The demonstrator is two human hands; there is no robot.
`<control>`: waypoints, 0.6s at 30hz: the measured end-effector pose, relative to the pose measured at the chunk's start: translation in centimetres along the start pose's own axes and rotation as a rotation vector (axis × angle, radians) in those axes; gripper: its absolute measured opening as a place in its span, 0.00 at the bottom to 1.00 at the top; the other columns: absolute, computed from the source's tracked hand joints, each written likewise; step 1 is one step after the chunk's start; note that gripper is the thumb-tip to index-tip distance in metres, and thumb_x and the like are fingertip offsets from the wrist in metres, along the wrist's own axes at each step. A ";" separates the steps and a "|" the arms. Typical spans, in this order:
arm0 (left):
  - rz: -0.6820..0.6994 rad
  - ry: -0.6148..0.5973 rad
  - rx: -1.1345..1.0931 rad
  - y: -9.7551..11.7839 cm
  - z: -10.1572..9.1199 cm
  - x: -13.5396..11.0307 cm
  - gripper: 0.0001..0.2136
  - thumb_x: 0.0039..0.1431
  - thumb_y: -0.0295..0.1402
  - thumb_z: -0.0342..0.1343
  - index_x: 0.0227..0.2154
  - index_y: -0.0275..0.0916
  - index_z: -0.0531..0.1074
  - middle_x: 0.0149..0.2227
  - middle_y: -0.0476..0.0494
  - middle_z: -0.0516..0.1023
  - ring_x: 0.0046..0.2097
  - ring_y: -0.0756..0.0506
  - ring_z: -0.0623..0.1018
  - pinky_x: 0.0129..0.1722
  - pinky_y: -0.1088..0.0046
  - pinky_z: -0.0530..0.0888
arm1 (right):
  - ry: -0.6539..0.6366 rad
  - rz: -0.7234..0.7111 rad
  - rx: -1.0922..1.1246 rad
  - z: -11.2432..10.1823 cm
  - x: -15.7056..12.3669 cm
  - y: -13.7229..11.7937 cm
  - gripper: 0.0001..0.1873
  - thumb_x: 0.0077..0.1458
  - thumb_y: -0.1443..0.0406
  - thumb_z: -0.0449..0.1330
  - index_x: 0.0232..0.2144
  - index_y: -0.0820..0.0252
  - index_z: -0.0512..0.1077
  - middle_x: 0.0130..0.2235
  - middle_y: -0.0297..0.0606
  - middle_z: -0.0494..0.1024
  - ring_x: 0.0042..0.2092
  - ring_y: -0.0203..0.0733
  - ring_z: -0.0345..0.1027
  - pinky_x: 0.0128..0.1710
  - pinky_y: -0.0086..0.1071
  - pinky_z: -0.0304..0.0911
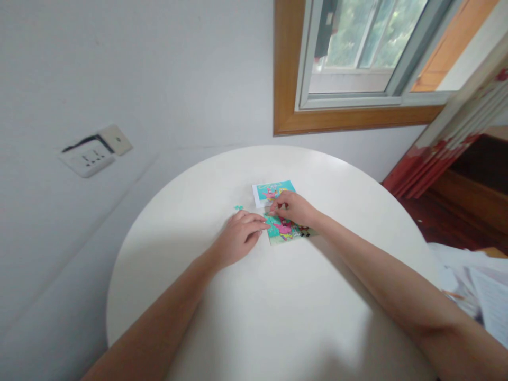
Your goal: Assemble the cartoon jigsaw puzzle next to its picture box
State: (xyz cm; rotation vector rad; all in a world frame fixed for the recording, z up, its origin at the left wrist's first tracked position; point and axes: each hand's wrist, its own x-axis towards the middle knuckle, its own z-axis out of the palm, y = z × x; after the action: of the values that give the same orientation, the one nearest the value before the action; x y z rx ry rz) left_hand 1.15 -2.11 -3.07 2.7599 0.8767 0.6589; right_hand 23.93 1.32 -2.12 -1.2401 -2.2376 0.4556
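A colourful jigsaw puzzle (282,230) with a pink cartoon figure on a green ground lies flat on the round white table (246,323). My left hand (243,236) rests at its left edge, fingers stretched out and fingertips touching the border. Over the puzzle's upper left corner, my right hand (292,208) has thumb and fingers pinched together; whatever is between them is too small to make out. Its palm hides part of the puzzle. Just behind lies a picture card (262,196) with a similar pink figure on blue. A loose green puzzle piece (238,207) sits beyond my left fingers.
A white wall with a socket (89,157) stands behind the table on the left. The wood-framed window (286,119) is at the back right, beside a red and white curtain (440,153). Papers (472,280) are piled past the table's right edge.
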 end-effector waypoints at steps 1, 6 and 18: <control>0.000 -0.001 -0.001 0.0 0.0 0.0 0.15 0.60 0.26 0.49 0.46 0.46 0.74 0.49 0.45 0.75 0.49 0.43 0.71 0.53 0.58 0.64 | -0.008 0.000 0.003 -0.2 -0.1 0.0 0.05 0.52 0.66 0.62 0.30 0.60 0.79 0.29 0.36 0.76 0.34 0.35 0.65 0.37 0.27 0.56; 0.004 -0.006 -0.001 0.1 -0.1 0.0 0.14 0.61 0.26 0.49 0.46 0.44 0.75 0.48 0.44 0.75 0.49 0.43 0.71 0.51 0.59 0.65 | -0.111 0.029 -0.050 -0.5 -0.3 -0.1 0.07 0.49 0.64 0.65 0.32 0.59 0.79 0.32 0.37 0.77 0.35 0.36 0.65 0.38 0.28 0.56; -0.003 -0.018 0.006 0.1 -0.1 0.0 0.15 0.61 0.26 0.49 0.46 0.46 0.74 0.49 0.45 0.75 0.49 0.43 0.71 0.52 0.58 0.65 | -0.138 0.042 -0.142 -1.0 -0.7 -0.9 0.07 0.52 0.66 0.62 0.34 0.57 0.80 0.37 0.39 0.78 0.42 0.40 0.67 0.44 0.29 0.58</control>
State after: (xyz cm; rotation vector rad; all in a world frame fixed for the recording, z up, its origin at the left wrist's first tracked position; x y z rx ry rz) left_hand 1.17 -2.15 -2.97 2.7648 0.8807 0.6305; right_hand 24.18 0.29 -1.07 -1.3668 -2.3995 0.4153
